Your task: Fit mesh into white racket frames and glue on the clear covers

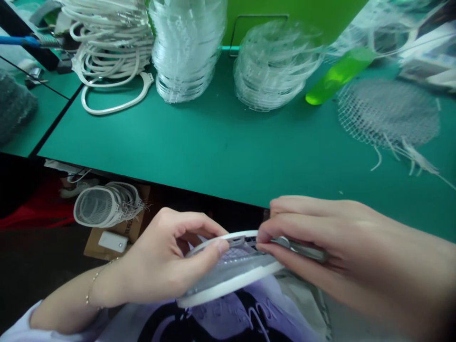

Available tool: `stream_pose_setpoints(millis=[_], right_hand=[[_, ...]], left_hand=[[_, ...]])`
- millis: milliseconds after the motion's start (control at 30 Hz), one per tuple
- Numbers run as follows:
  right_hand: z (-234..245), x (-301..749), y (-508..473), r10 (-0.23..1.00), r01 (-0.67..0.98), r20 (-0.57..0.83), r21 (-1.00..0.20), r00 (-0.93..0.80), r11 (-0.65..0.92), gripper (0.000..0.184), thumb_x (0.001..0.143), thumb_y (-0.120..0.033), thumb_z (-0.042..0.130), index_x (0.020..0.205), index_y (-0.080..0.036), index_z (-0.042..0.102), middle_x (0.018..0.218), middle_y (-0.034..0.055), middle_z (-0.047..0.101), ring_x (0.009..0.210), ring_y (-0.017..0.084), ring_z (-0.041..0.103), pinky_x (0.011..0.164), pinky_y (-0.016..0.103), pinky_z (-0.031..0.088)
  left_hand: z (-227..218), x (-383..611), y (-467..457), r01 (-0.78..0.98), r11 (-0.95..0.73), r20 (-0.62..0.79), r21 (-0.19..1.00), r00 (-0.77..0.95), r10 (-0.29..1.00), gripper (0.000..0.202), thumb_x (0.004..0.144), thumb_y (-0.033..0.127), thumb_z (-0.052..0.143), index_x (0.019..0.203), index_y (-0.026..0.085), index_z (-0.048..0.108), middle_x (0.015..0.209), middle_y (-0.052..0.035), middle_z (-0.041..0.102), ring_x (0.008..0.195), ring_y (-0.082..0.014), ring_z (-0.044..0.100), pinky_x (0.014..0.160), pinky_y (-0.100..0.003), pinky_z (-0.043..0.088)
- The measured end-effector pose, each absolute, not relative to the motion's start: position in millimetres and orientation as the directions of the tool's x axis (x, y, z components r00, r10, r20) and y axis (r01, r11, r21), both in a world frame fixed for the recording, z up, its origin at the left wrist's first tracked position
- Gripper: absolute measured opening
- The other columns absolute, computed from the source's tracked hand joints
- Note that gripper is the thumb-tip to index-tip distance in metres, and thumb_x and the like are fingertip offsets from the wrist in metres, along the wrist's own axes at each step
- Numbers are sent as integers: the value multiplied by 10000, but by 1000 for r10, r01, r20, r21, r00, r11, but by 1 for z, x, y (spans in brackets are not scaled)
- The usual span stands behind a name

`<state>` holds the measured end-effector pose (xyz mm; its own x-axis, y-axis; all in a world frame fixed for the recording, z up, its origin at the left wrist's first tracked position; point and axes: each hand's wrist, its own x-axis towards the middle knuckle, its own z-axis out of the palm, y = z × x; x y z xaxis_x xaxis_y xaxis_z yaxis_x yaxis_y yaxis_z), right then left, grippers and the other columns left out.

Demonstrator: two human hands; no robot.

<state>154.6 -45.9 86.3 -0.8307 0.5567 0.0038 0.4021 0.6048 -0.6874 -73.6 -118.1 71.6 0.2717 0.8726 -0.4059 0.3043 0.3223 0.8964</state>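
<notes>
My left hand is closed on a white oval frame with mesh inside it, thumb on the near side and fingers behind. The frame is tilted edge-up over my lap, in front of the table. My right hand pinches thumb and forefinger together at the frame's upper rim. A slim greyish metal tool lies within that hand, running from the fingertips back into the palm; its kind is not clear. Whether the fingertips also pinch a bit of mesh is hidden.
White oval frames are piled at the back left of the green table. Clear plastic pieces stand in two stacks. A green cylinder and grey mesh lie right. Lower left, meshed frames rest on a cardboard box.
</notes>
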Motion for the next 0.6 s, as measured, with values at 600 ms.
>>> stream_pose_setpoints(millis=[600], right_hand=[[86,141,-48,637,455,-78,-767,-767,452,259,878,-178,645,626,-213,691,567,-17,588,453,69,464,422,224,303]], left_hand=[[69,-78,-103,278,290,-382,916,380,843,89,785,159,709,797,120,788,579,-9,701,413,-51,486,362,-123,322]])
